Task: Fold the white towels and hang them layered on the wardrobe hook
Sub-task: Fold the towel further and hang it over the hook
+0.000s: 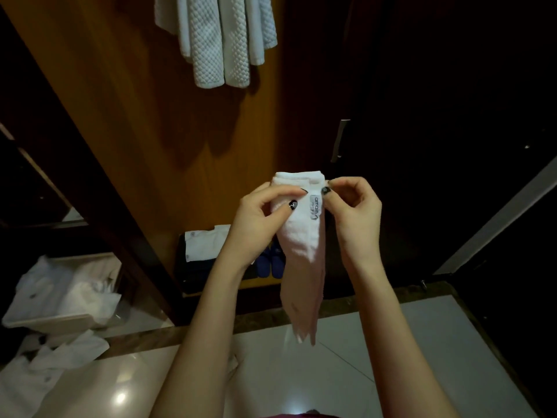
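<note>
A small white towel [304,251], folded into a narrow strip with a label near its top, hangs down in front of me. My left hand [262,218] pinches its upper left side. My right hand [352,212] pinches its upper right edge beside the label. High on the wooden wardrobe panel [135,122], white waffle-textured towels [220,37] hang down in overlapping layers; the hook that bears them is out of view above the frame.
A beige basket [99,319] with crumpled white cloth stands at the lower left, with more white cloth [51,366] on the glossy tiled floor. Blue slippers [271,263] and folded garments [205,245] lie in the wardrobe's bottom. A dark door with a metal handle [339,140] is at right.
</note>
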Motion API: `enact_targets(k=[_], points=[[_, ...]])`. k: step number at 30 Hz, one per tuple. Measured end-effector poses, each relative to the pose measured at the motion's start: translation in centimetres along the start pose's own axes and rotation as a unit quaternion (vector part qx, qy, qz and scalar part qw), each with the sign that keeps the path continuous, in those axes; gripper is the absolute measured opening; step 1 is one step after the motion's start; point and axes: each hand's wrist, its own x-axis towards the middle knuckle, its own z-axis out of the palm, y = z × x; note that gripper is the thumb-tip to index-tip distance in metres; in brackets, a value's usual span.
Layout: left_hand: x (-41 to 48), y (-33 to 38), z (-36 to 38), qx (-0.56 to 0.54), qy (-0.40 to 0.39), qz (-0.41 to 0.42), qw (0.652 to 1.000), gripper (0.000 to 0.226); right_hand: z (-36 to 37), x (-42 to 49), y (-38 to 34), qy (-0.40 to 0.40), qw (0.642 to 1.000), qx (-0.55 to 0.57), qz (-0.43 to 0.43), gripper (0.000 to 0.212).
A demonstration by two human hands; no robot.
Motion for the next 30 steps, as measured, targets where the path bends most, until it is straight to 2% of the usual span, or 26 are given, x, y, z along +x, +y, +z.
enact_targets(k=[2, 4, 7, 11, 13, 17, 21, 25, 30], points=[[0.7, 0.3, 0.6, -0.004, 0.048, 0.006, 0.999, 0.037, -0.2, -0.1, -0.1, 0.029, 0.998, -0.041, -0.035, 0.018], [1.5, 0.7, 0.7, -0.03, 0.072, 0.004, 0.997, 0.04, -0.5, -0.3, 0.0, -0.008, 0.998, -0.053, -0.043, 0.02], [2.0, 1.3, 0.7, -0.028, 0.049, 0.014, 0.998, 0.039, -0.4, -0.1, -0.5, -0.097, 0.995, 0.022, -0.006, 0.026], [1.6, 1.4, 1.6, -0.01, 0.031, 0.013, 0.999, 0.038, -0.3, 0.6, -1.2, -0.108, 0.992, 0.062, -0.033, 0.036], [1.4, 1.3, 1.8, -0.018, 0.036, 0.007, 0.999, 0.039, -0.2, 0.8, -1.4, -0.102, 0.992, 0.064, -0.032, 0.031], [1.1, 0.9, 1.9, -0.006, 0.035, 0.023, 0.999, 0.045, 0.1, 1.0, -1.2, -0.104, 0.994, -0.001, -0.047, 0.014], [0.7, 0.4, 1.8, 0.046, 0.039, 0.068, 0.996, 0.049, 0.2, 1.0, -1.1, -0.098, 0.993, -0.028, -0.067, 0.01], [0.4, -0.6, 2.0, 0.037, 0.045, 0.049, 0.997, 0.063, 0.5, 1.2, -1.0, -0.102, 0.994, 0.029, -0.01, 0.006], [-0.1, -1.7, 3.0, -0.024, 0.061, 0.011, 0.998, 0.06, 0.8, 1.1, -0.4, -0.137, 0.973, 0.153, 0.107, 0.01]])
